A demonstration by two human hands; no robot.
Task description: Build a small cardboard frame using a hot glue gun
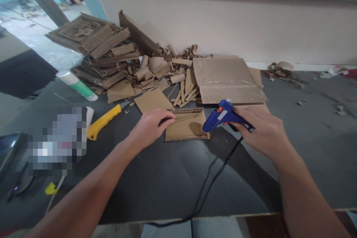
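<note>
My right hand (258, 128) is wrapped round a blue hot glue gun (221, 116), its nozzle pointing down at the right front corner of a small cardboard piece (184, 129). That piece lies on the dark table, with narrow corrugated strips along its back and front edges. In my left hand (154, 124), thumb and fingers pinch the left end of a thin cardboard strip (188, 116), which slants over the piece near its back edge. Whether the nozzle touches the cardboard I cannot tell. A black cord runs from the glue gun toward the table's front edge.
Left of the work lies a yellow-handled saw knife (104, 122), near a white-and-green tube (78, 86). Cardboard frames (97, 44) are stacked at the back left, beside scraps and rolled bits (156, 67). A corrugated sheet (227, 80) lies behind the glue gun.
</note>
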